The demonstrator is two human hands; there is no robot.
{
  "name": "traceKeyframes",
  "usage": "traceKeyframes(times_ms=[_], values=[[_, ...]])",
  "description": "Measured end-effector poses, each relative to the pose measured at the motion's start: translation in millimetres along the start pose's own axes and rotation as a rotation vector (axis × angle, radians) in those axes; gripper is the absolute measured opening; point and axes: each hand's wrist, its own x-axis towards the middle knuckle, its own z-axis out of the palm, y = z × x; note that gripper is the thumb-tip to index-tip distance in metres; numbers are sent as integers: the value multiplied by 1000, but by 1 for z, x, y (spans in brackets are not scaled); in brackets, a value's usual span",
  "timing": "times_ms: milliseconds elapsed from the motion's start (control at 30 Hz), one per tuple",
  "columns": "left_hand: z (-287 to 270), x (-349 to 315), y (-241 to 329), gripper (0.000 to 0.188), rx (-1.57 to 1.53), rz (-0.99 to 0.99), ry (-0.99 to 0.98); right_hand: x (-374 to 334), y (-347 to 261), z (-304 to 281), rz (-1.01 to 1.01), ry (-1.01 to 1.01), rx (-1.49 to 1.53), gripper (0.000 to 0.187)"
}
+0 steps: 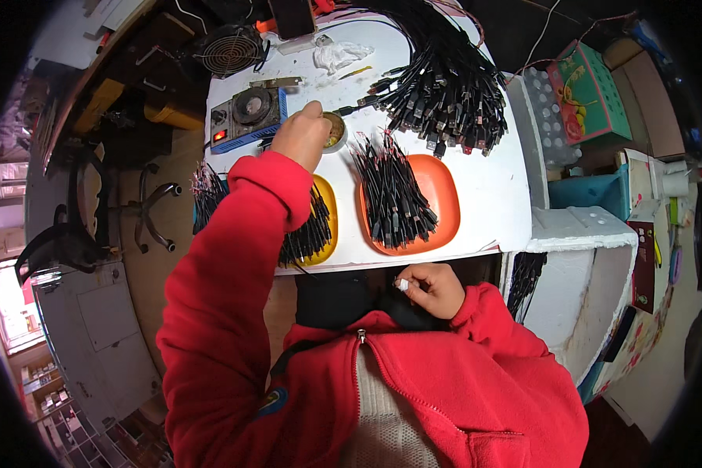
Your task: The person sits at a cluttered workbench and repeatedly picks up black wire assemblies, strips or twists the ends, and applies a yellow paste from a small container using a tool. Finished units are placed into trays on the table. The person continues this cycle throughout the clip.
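Observation:
My left hand (303,137) reaches over the white table (476,222), its fingers closed at the rim of a small round tin (335,131) with yellowish-brown contents. Whatever they pinch is hidden. Just left of it stands a blue solder pot (249,113) with a round metal top and a lit red switch. Below the left wrist, black USB cables (308,234) lie in a yellow tray (329,203). My right hand (433,288) is curled by the table's near edge, with a small white piece (402,285) at its fingertips; I cannot tell whether it is tape or something held.
An orange tray (444,203) holds a bundle of black cables with bare wire ends. Behind it spreads a large heap of black USB cables (444,101). A white foam box (581,230) stands at the right. Crumpled tissue (342,54) and a fan (230,53) are at the back.

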Motion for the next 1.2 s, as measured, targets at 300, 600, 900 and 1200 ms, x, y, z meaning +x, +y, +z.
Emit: traceKeyframes(times_ms=[300,600,900,1200], values=[[-61,-38,-3,12,-224,-18,218,-5,2,5,-43,68,-57,9],[-89,-64,-67,13,-164,-140,355,-5,1,11,49,52,-18,10],[-67,-30,-108,9,20,-133,194,-4,-2,10,23,54,-32,10],[-59,-1,-120,11,209,-54,10,-1,-1,6,64,29,-38,9]])
